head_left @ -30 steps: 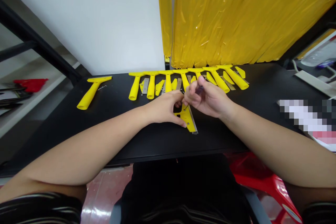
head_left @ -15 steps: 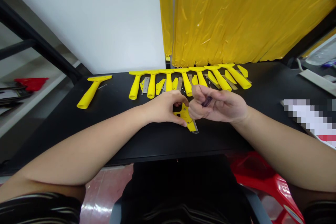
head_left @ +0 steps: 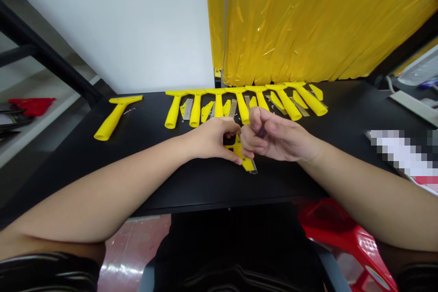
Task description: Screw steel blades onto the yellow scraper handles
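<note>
My left hand (head_left: 219, 139) is curled round a yellow scraper head (head_left: 247, 163), thumb on the near side and fingers on the far side. A metal blade (head_left: 253, 169) sticks out along the head's right edge, and small screws show on its yellow face. My right hand (head_left: 273, 137) is closed above the head, holding a small dark purple tool (head_left: 262, 132). Most of that tool is hidden by the fingers, so its kind cannot be made out. Its fingertips are close to the head's upper face; whether they touch it is unclear.
Behind my hands, several yellow scraper handles (head_left: 195, 109) lie in a row with yellow plates (head_left: 207, 112), loose blades (head_left: 187, 108) and small screws. A separate yellow handle (head_left: 111, 121) lies at left on the black table (head_left: 191, 182). A red stool (head_left: 345, 237) stands below right.
My right hand has shifted slightly left and turned, hiding more of the dark tool. The left hand keeps its grip on the scraper head. The view has moved a little.
</note>
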`<state>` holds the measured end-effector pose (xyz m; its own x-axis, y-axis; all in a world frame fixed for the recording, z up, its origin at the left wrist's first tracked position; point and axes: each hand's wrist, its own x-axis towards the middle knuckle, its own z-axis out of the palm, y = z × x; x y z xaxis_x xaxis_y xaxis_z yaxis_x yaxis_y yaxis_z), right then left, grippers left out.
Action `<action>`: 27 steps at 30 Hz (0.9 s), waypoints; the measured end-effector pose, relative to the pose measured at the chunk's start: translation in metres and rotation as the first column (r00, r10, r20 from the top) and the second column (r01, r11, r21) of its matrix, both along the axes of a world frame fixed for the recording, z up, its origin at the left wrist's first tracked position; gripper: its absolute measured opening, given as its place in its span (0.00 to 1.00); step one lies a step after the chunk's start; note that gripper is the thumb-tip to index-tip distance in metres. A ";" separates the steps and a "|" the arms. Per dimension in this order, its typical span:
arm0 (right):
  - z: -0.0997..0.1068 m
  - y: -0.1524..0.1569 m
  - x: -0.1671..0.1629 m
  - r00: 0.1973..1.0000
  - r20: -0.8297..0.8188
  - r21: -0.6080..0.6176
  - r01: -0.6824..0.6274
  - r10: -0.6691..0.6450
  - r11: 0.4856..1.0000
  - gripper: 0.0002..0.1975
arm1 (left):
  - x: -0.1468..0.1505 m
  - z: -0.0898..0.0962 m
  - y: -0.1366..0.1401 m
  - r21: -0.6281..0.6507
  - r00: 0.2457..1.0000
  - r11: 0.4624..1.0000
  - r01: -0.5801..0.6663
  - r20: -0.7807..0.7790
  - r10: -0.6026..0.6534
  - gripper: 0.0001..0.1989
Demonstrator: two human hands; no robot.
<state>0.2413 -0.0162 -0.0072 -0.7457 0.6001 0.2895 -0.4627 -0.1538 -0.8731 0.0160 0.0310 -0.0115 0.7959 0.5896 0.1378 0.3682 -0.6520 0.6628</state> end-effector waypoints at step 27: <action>-0.008 0.011 0.001 0.980 -0.071 0.327 0.197 -0.183 0.924 0.03 | 0.001 0.000 0.004 0.014 0.998 0.999 0.052 -0.022 -0.052 0.24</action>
<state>0.2424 -0.0049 -0.0149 -0.6113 0.5946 0.5222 -0.4892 0.2347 -0.8400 0.0168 0.0351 -0.0110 0.8283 0.5453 0.1286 0.3476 -0.6802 0.6454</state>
